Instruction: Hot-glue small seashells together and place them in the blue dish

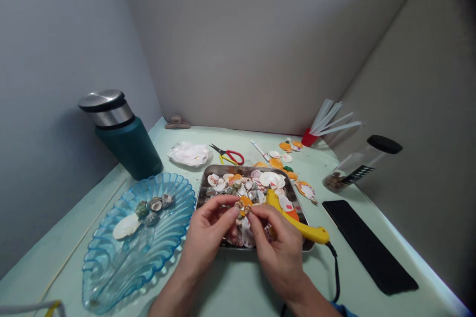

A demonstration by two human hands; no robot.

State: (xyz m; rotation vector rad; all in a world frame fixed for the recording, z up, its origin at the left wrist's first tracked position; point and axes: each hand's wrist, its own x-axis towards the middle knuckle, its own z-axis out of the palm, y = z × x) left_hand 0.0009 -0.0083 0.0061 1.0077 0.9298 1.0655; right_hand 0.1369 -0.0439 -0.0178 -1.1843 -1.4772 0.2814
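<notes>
Both hands meet over a metal tray (pixel 204 185) heaped with seashells. My left hand (pixel 212 223) pinches a small cluster of shells (pixel 244 203), orange and brown, from the left side. From the right, the fingertips of my right hand (pixel 277 237) close on the same cluster. Its finer parts are too small to make out. A yellow glue gun (pixel 303 225) lies across the tray's right side, just beyond my right hand, its black cord running down toward the front.
A blue scalloped dish (pixel 111 262) holding several shells stands left, near a teal bottle (pixel 128 146). Behind the tray lie pliers (pixel 232 157), a marker (pixel 260 150) and a white plastic bag (pixel 189 153). To the right are glue sticks (pixel 327 119), a jar (pixel 351 166) and a black strip (pixel 368 245).
</notes>
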